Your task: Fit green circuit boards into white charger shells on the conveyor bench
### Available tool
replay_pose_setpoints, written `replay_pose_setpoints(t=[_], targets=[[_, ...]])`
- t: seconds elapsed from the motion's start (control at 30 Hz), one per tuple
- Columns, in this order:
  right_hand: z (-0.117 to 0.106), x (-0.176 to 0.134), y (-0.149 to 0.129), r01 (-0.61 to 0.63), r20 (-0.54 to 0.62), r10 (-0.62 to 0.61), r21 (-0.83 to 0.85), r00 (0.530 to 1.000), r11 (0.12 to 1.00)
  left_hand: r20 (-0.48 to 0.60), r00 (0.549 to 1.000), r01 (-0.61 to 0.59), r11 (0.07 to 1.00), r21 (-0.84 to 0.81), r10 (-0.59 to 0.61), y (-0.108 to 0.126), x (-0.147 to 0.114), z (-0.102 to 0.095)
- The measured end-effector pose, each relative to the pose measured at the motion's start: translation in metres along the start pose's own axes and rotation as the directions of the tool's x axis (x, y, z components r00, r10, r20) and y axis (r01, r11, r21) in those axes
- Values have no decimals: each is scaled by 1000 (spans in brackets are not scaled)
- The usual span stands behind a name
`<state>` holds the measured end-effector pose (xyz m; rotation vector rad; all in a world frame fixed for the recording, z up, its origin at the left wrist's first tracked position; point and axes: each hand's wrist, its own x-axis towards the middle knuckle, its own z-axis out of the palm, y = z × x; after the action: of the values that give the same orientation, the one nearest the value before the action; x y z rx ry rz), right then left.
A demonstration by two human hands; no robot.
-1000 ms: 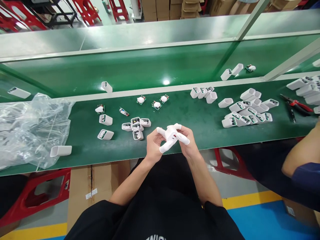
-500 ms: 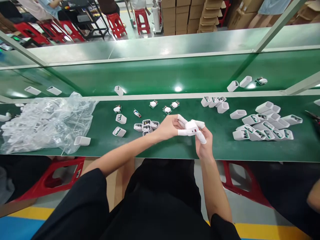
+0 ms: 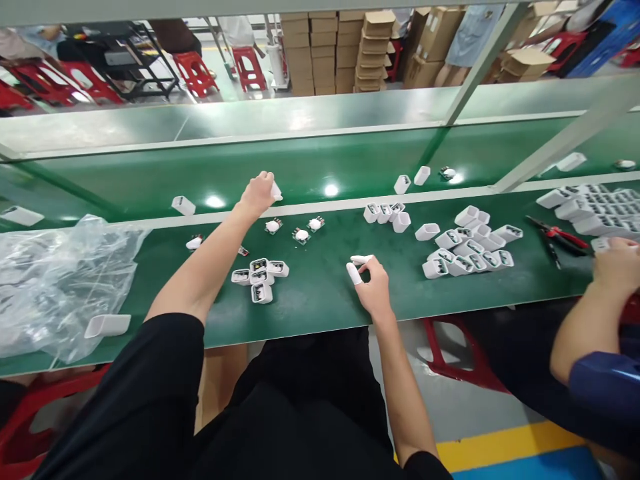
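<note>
My left hand (image 3: pixel 259 193) reaches over the white rail at the back of the bench, its fingers curled. White shows at its fingertips; whether that is finger cots or a held piece, I cannot make out. My right hand (image 3: pixel 374 285) hovers above the green bench top, thumb and forefinger in white cots and apart, holding nothing. Between the hands lie several small circuit boards (image 3: pixel 301 236) with white round parts. A cluster of white charger housings (image 3: pixel 260 275) with boards inside stands below my left forearm.
Many white housings (image 3: pixel 470 248) are grouped at right, near red-handled pliers (image 3: pixel 560 233). A co-worker's hand (image 3: pixel 615 267) is at the far right. A clear plastic bag (image 3: pixel 65 280) covers the left end. The white rail (image 3: pixel 340 199) runs along the back.
My hands have separated. The left moved far forward and left to the rail; the right moved slightly left and lost contact with the white charger, which I no longer clearly see. The view swung right.
</note>
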<state>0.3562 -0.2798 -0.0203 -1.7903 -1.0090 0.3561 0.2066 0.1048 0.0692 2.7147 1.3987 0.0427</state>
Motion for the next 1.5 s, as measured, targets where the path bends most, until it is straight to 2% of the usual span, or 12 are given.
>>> replay_pose_setpoints(t=[0.23,0.33,0.4,0.53,0.67,0.83,0.97,1.17,1.23,1.33,1.43,1.5], targets=[[-33,25,-13,71,-94,-60,119,994,990,-112,994,7,999,52,-2,6,-12,-1],[-68,65,-9,105,-322,-140,-123,936,987,-293,955,-54,998,-14,48,29,-31,-12],[-85,93,-1,16,-340,-135,-329,931,944,-364,926,-153,980,-125,99,53,-56,-21],[-93,124,15,-113,-220,-32,-613,975,782,-510,817,-440,862,-252,268,102,-130,-23],[-85,106,19,-116,-182,-6,-656,983,746,-646,680,-624,736,-262,347,132,-193,7],[-60,33,-12,142,105,-113,-336,988,931,-467,796,-581,702,-412,385,142,-216,67],[-36,1,-40,206,207,-175,-140,963,969,-322,834,-551,629,-549,449,135,-215,105],[-10,79,-40,267,49,-262,-175,964,948,-296,917,-392,458,-798,267,131,-215,118],[4,116,-36,327,250,-272,-217,929,920,-289,935,-351,439,-827,203,131,-214,115],[31,156,-30,451,553,-286,-186,783,873,-270,950,-312,429,-848,158,130,-212,115],[55,175,-24,528,668,-277,-204,691,825,-268,949,-314,452,-835,165,129,-211,119],[63,181,-20,546,666,-261,-261,699,796,-274,945,-328,471,-819,181,129,-210,121]])
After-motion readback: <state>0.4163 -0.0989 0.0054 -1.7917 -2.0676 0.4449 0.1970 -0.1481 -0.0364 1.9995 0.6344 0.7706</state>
